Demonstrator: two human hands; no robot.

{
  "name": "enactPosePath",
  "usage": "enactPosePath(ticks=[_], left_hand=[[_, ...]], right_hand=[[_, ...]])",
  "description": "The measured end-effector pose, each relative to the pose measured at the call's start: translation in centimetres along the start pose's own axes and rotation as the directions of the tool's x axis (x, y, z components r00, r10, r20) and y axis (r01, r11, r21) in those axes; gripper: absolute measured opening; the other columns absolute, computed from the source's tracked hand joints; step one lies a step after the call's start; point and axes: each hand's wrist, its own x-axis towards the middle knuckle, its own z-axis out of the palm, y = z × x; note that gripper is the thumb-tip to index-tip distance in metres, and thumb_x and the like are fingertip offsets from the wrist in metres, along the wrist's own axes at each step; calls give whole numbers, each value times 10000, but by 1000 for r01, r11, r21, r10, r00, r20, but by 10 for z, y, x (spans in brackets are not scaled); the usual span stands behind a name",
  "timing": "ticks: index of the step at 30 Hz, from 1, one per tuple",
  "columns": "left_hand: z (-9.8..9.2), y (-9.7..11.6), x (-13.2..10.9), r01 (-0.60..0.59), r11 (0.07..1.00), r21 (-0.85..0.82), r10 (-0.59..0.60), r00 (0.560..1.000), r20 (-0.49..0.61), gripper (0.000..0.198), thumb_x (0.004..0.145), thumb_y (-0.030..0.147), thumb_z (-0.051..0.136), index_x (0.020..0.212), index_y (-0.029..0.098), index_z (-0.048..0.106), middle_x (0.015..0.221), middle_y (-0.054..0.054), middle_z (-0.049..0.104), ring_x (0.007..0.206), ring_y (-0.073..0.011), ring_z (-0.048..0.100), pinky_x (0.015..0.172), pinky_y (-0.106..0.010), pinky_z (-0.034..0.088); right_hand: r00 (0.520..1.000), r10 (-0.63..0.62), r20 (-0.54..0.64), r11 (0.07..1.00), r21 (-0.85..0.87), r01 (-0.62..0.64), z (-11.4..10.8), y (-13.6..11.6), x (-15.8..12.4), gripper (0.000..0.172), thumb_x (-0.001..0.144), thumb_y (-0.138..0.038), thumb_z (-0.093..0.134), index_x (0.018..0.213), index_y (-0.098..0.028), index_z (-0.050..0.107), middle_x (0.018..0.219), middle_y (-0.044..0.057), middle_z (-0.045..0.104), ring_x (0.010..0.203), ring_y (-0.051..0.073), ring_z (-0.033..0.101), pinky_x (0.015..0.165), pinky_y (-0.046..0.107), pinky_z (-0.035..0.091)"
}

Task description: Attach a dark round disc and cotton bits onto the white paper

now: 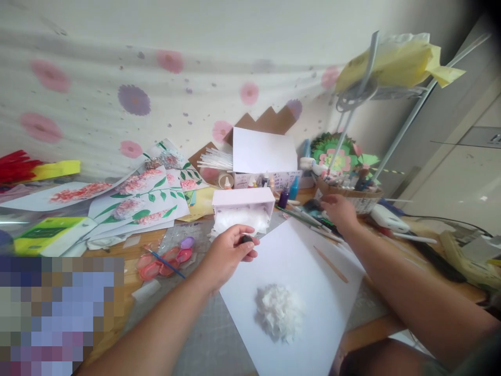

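Note:
My left hand (229,253) is closed in a pinch on a small dark object (246,239), just above the near left corner of a white paper sheet (313,282). A crumpled white tissue flower (279,312) lies in the middle of that sheet. My right hand (340,211) reaches to the far right of the sheet, fingers curled down among pens and markers (313,216) beside a basket; what it grips is hidden. A thin wooden stick (331,265) lies on the sheet's right part.
An open white tissue box (242,206) stands behind the sheet. Small paint bottles (287,194) and a basket of supplies (352,193) line the back. Painted flower sheets (136,201), a paint palette with brush (164,259), and a glue gun (389,219) surround it.

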Motion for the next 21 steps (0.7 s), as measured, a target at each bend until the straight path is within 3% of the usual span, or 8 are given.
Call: enactPosePath(ticks=[3,7,9,11,15,18,21], left_hand=[[1,2,0,4,999,35,-5,1000,15,221,786,256,544,981,156,517,897,-54,632,697,-120,595,677,-277,480],[4,0,0,4,997,80,-11,996,88,182,776,244,561,936,162,539,846,-33,648,659,-106,593,642,-255,478],[5,-1,-1,4,996,88,-15,993,120,204,769,234,575,957,174,528,847,-26,655,659,-104,597,643,-252,476],[6,-2,-1,-2,995,101,-12,991,137,232,766,234,588,980,183,513,846,-22,662,662,-106,601,649,-254,473],[7,0,-1,-30,991,132,10,989,148,288,787,269,580,1050,198,486,826,-23,670,673,-123,614,653,-265,468],[10,1,-3,-55,992,111,36,986,163,346,799,284,568,1120,209,463,770,-12,658,666,-146,624,639,-283,475],[16,0,-7,-77,997,16,72,981,182,366,799,265,572,1142,209,457,755,-9,645,678,-151,621,634,-277,479]], right_hand=[[996,-84,-43,996,-6,84,-17,-11,-17,334,708,-242,621,1023,-131,618,1023,104,568,835,195,568,816,352,434],[969,-233,88,971,74,227,-31,-36,-56,210,726,-241,619,927,-189,652,889,15,605,753,127,580,740,245,460],[845,-506,172,849,271,453,-36,-50,-78,168,749,-212,600,897,-153,649,866,32,597,761,127,579,704,229,473],[697,-680,227,718,398,571,-40,-62,-96,139,765,-188,588,881,-134,642,885,47,586,757,123,574,711,237,484],[483,-815,320,579,485,655,-47,-80,-121,178,792,-137,580,961,-107,626,914,72,579,789,128,561,723,253,488],[369,-844,390,535,557,636,-46,-89,-133,305,785,-146,624,1085,-109,587,976,84,565,836,135,560,731,251,488],[314,-863,395,502,600,623,-40,-96,-143,396,747,-162,682,1122,-99,568,1027,98,544,878,145,553,783,265,482]])
